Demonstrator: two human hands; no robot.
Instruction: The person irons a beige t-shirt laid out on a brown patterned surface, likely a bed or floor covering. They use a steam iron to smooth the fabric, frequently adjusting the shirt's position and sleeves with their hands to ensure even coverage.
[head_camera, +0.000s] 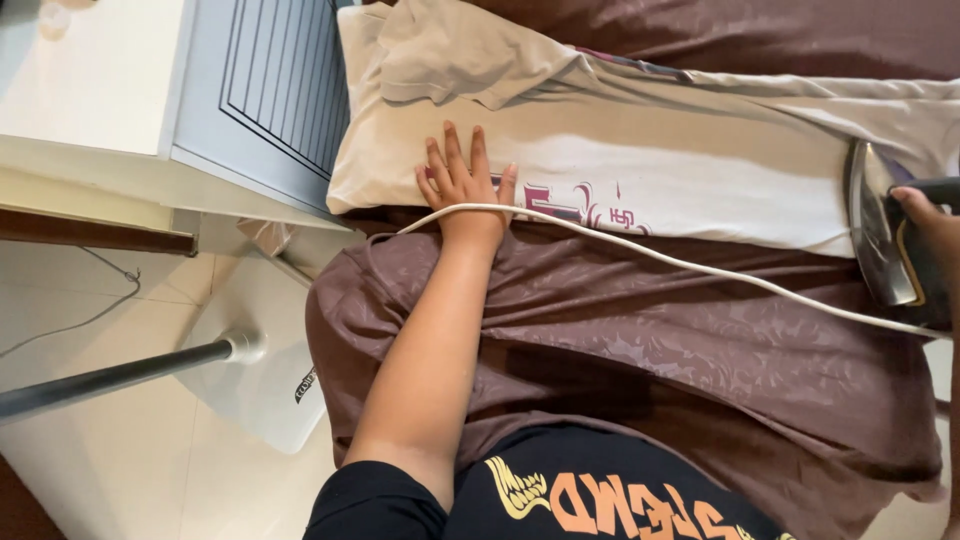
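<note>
The left hand (462, 182) lies flat with spread fingers on the cream cotton garment (640, 170), near its folded end. The garment is soft and smooth, stretched over a brown patterned bed cover (640, 340). A dark red printed motif (585, 205) sits just beside this hand. A white round cord (700, 268) crosses the wrist. At the garment's other end, the right hand (925, 215) grips the dark handle of a shiny metal iron (880, 225).

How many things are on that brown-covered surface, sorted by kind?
Cream printed garment, pressed flat by the left hand: 1
Iron, tipped on its side in the right hand: 1
White cord, lying across the left wrist: 1
Brown cover: 1
Total: 4
</note>
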